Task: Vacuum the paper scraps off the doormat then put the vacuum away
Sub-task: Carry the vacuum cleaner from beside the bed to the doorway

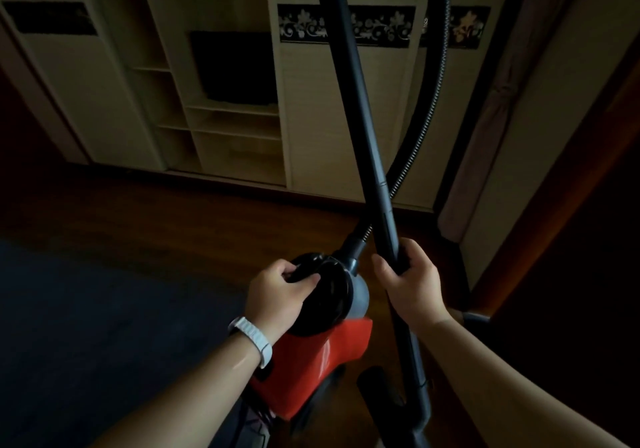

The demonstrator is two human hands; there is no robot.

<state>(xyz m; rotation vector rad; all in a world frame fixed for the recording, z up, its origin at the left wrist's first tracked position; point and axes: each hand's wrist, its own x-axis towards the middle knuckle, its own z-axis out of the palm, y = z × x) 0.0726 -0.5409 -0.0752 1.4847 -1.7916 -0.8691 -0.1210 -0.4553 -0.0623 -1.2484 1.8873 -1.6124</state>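
A single head-worn camera is looking forward and down — close over both hands, the left hand (277,295) and right hand (412,284), facing a wardrobe wall (332,108) beyond.

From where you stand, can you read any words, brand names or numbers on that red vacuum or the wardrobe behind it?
None can be read.
Red vacuum body: no label or brand shows.
Black wand: plain.
Wardrobe band: floral ornament only, no letters.
White wristband: no readable marking.
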